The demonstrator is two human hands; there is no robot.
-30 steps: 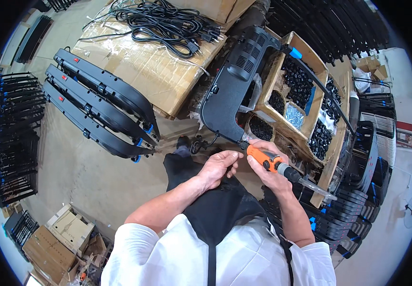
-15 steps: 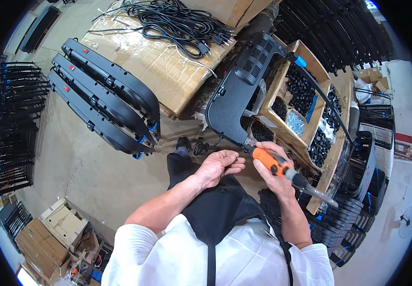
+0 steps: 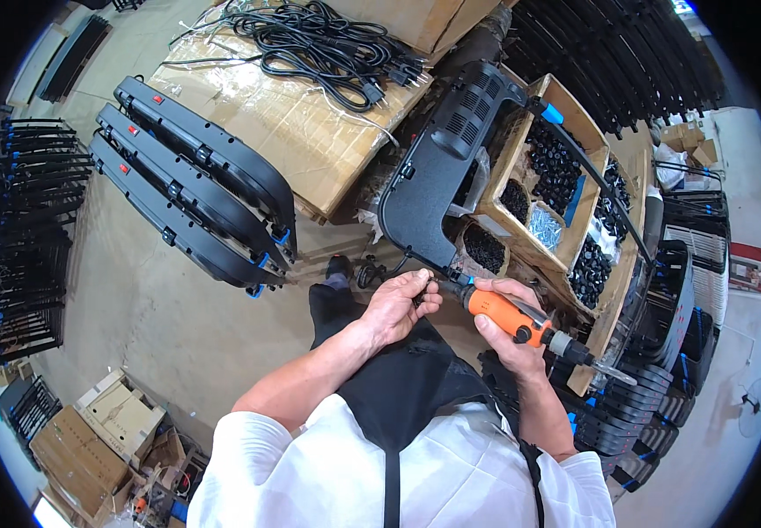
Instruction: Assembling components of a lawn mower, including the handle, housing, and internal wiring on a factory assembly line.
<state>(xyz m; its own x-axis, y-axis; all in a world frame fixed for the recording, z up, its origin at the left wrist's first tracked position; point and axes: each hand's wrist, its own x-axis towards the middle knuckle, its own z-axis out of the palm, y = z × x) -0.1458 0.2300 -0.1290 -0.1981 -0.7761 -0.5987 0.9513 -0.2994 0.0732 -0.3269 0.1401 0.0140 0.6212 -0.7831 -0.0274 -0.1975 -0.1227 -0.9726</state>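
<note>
The operator, seen from where I stand, wears a white shirt and a black apron. The left hand is raised in front of the apron, thumb and fingers brought together on a small dark piece, which is too small to identify. The right hand is clamped around the body of an orange power driver. The driver lies aslant: its dark nose points at the left hand's fingertips, and its hose end points away to the right. Whether the nose touches the piece cannot be told.

Just beyond the hands, a black housing with a vented hump leans beside a partitioned wooden box. A thin black bar with a blue sleeve extends from the housing across the box. The compartments contain black plastic parts, silver screws and other small dark items. A separate container of small black pieces stands below the near corner.

To the left, three curved black units with red switches stand in a row on the floor. Behind them, black power cords lie coiled on a large carton. Black frames are stacked at the far left.
</note>
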